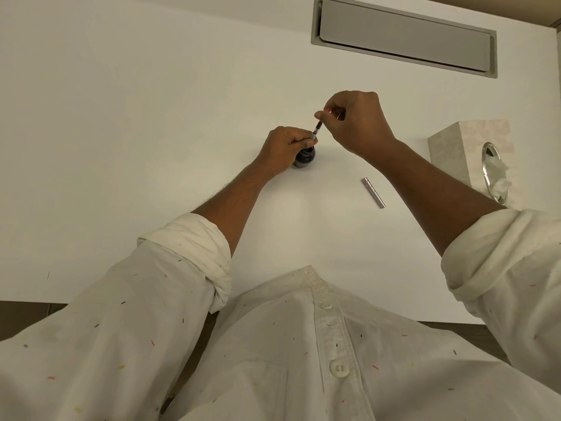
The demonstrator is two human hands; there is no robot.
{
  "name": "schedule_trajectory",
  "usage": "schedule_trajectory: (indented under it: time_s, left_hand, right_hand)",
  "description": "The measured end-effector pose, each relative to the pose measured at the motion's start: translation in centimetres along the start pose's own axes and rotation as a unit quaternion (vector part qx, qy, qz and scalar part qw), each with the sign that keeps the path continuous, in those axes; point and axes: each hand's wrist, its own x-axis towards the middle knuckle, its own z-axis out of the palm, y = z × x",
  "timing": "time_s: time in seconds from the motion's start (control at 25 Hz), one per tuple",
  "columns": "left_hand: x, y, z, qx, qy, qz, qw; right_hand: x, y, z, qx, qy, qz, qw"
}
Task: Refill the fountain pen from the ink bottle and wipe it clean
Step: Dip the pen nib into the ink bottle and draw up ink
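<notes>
While gripped, slim pen, round bottle.

We look down on a broad white table, smooth and matte, filling most of what we see. Set flush into its far side is a long grey recessed panel with a lighter lid inside a slightly darker frame (it sits at a slant, a dark gap along its lower edge). The light is soft and warm, fairly even, with only faint shadows on the white surface. Past the table's near edge, a strip of dark brown floor shows at the left and again at the right.
</notes>
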Motion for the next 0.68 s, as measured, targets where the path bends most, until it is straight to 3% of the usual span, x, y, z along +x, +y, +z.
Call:
schedule_trajectory:
  time_s: [0.32,0.68]
  left_hand:
    - [0.17,-0.22,-0.04,0.011,-0.001,0.004,1.000]
    - [0.22,-0.43,-0.02,0.011,0.001,0.011,1.000]
  right_hand:
    - [0.13,0.03,-0.39,0.003,-0.043,0.004,0.999]
    - [-0.01,-0.31,0.05,-0.001,-0.032,-0.014,0.999]
